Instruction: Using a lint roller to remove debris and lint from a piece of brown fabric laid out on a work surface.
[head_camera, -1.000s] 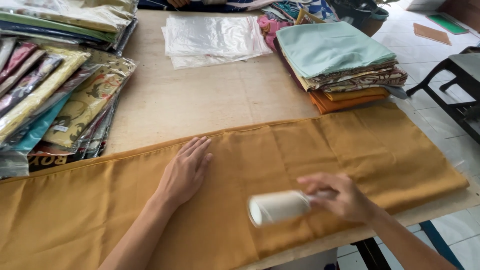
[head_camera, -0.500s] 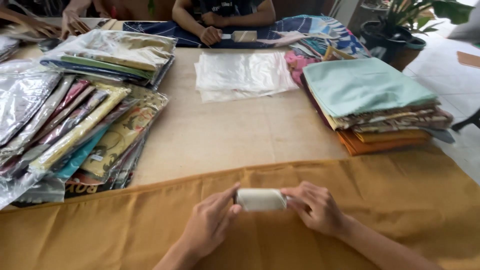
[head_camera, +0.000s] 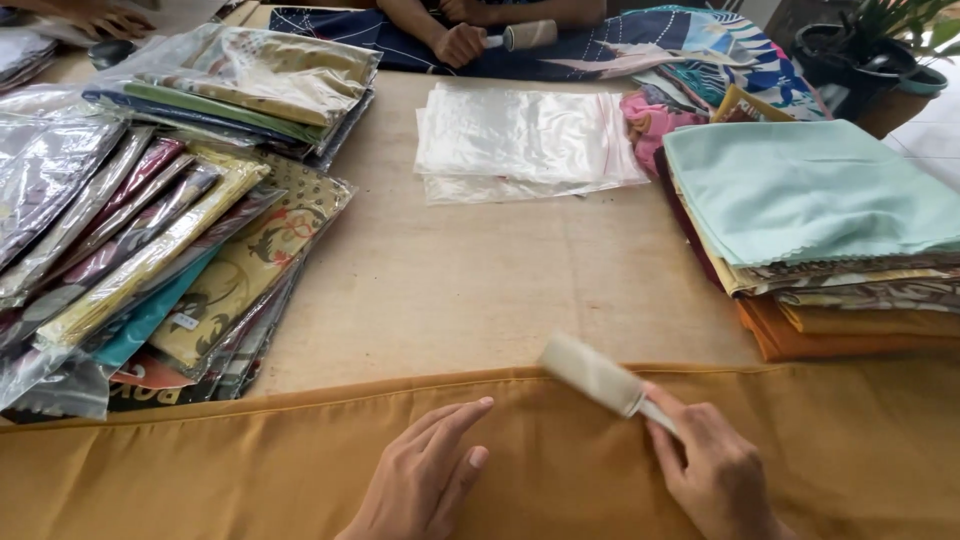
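A long mustard-yellow cloth (head_camera: 200, 470) lies folded along the near edge of the table. My left hand (head_camera: 425, 480) rests flat on it, fingers apart, holding nothing. My right hand (head_camera: 712, 470) grips the handle of a white lint roller (head_camera: 592, 374), whose roll points up and left and sits at the cloth's far edge.
Bagged patterned fabrics (head_camera: 150, 230) are stacked at the left. Clear plastic bags (head_camera: 520, 140) lie in a pile at the middle back. A stack of folded cloths (head_camera: 820, 220) stands at the right. Across the table another person's hand (head_camera: 458, 42) holds a second lint roller (head_camera: 530, 35) over blue fabric.
Both hands held the roller half a second ago. My left hand has let go and dropped flat onto the cloth; my right hand has swung the roller up to the cloth's far edge.
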